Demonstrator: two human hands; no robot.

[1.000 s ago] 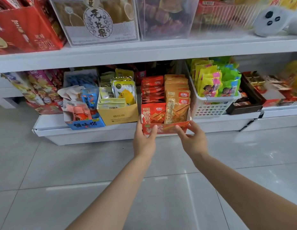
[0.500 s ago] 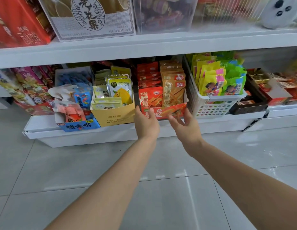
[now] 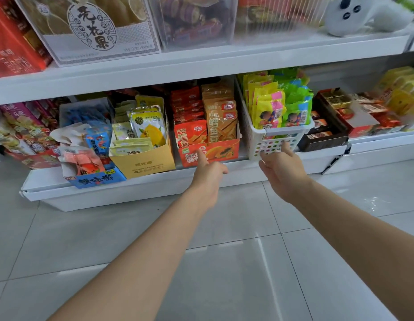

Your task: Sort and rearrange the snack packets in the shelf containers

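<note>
On the bottom shelf (image 3: 155, 185) stands an orange-red carton (image 3: 224, 152) filled with red packets (image 3: 189, 134) and orange-brown packets (image 3: 221, 126) standing upright. My left hand (image 3: 209, 176) touches the carton's front with its straight index finger. To the right is a white perforated basket (image 3: 253, 135) holding yellow packets (image 3: 268, 110) and green packets (image 3: 296, 105). My right hand (image 3: 281, 169) reaches to the basket's front wall, its straight fingers touching it and holding nothing.
A yellow carton (image 3: 143, 166) of mango packets and a blue carton (image 3: 97, 180) stand left of the orange-red one. A dark tray (image 3: 323, 141) of small boxes sits right of the basket. The upper shelf (image 3: 201, 63) overhangs with large boxes. Tiled floor lies below.
The orange-red carton went back deeper onto the shelf and both hands let go of it. My right hand moved right to the white basket; my left now touches the carton with one finger.
</note>
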